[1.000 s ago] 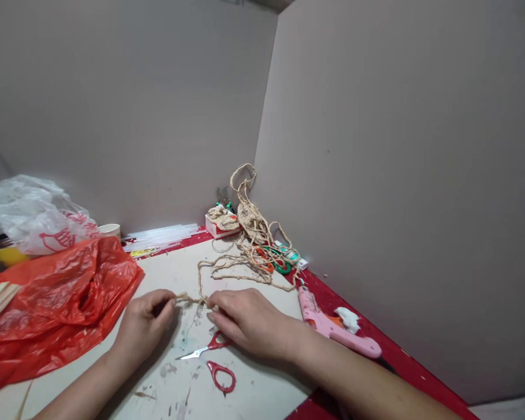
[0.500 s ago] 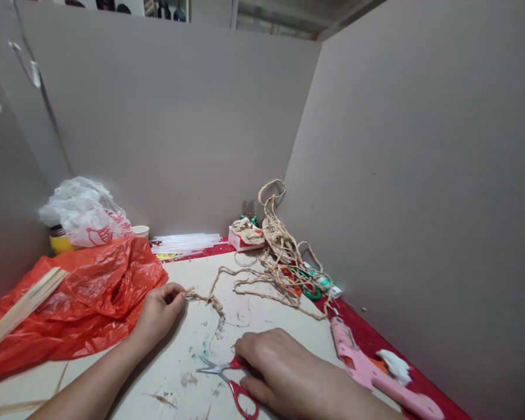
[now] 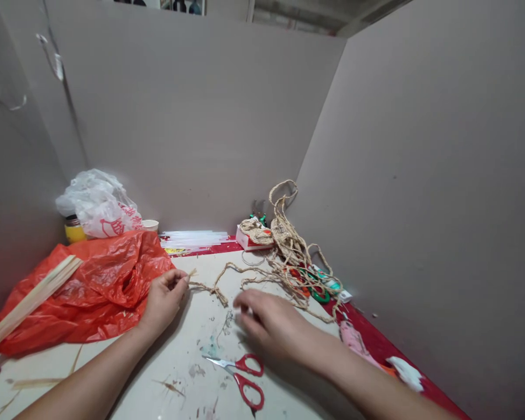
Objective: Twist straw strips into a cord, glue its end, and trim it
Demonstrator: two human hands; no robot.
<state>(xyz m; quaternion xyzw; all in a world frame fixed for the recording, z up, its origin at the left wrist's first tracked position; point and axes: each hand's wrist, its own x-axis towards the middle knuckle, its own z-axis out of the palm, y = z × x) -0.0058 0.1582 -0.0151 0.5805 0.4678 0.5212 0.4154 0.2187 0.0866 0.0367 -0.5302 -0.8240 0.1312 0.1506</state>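
Note:
My left hand point(image 3: 167, 294) pinches the frayed end of a braided straw cord point(image 3: 221, 291) above the board. From there the cord runs right, past a small knot, into a tangled heap. My right hand point(image 3: 269, 321) hovers to the right of the knot, fingers partly curled and apart, with nothing seen between them. Below it, red-handled scissors point(image 3: 240, 373) lie on the board with their blades slightly apart, pointing left.
A red plastic bag point(image 3: 100, 286) with pale flat strips point(image 3: 35, 303) on it lies at left. Behind are a white bag point(image 3: 100, 201), clear glue sticks point(image 3: 196, 239) and a small box point(image 3: 251, 238). A pink glue gun point(image 3: 356, 341) lies at right, partly behind my forearm. Grey panels enclose the table.
My right hand has let go of the scissors and moved up toward the cord. The scissors now rest on the board. My left hand keeps its pinch on the cord end.

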